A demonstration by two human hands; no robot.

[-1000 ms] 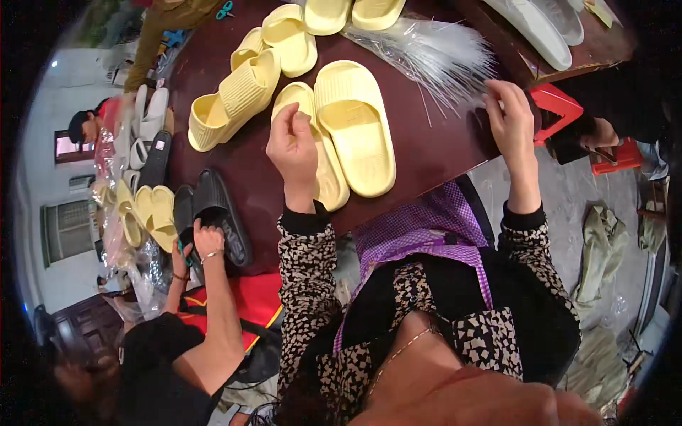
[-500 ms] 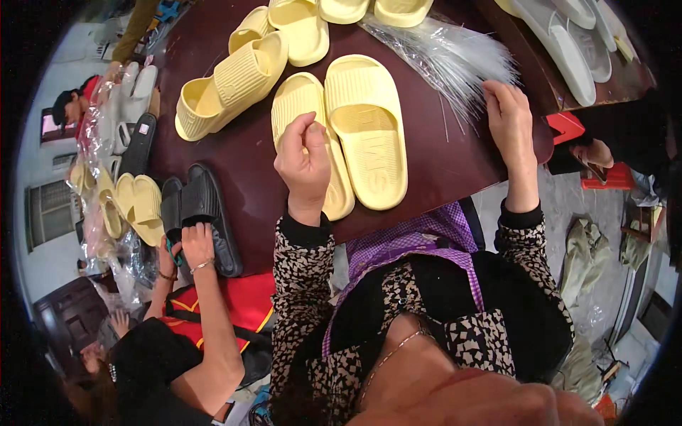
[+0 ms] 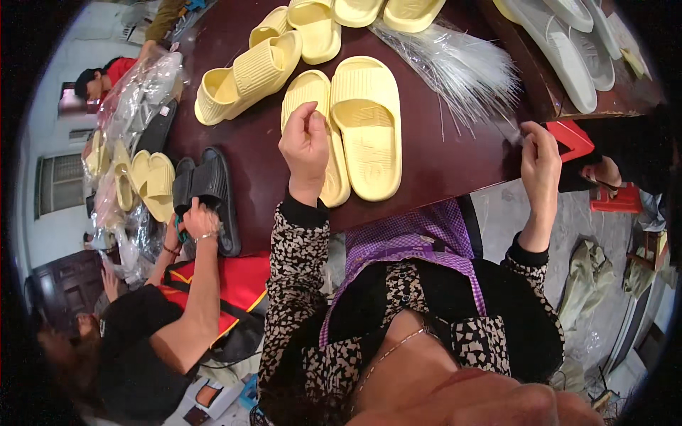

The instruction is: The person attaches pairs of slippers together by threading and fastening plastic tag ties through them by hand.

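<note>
A pair of pale yellow slide sandals [image 3: 373,135] lies side by side in front of me, toes away. My left hand [image 3: 307,153] hovers over the left slide and partly hides it. Its fingers are curled, thumb against forefinger; what they pinch, if anything, is too small to make out. Past the table's right front edge is my right hand [image 3: 540,160], fingertips pressed together. A faint thin strand may be at its tips, but I cannot tell. Between this hand and the far slides lies a bundle of thin clear plastic strands [image 3: 462,67], partly in clear wrapping.
More yellow slides [image 3: 259,67] stand at the far side of the dark red table [image 3: 444,160]. Grey slides [image 3: 568,60] lie at the far right. On the left, a co-worker's hand [image 3: 202,220] touches black slides [image 3: 213,181]; plastic-wrapped footwear [image 3: 135,135] lies beyond.
My right hand has moved right and away from the strand bundle, past the table edge. My left hand stays over the left slide. The co-worker's hand has shifted on the black slides.
</note>
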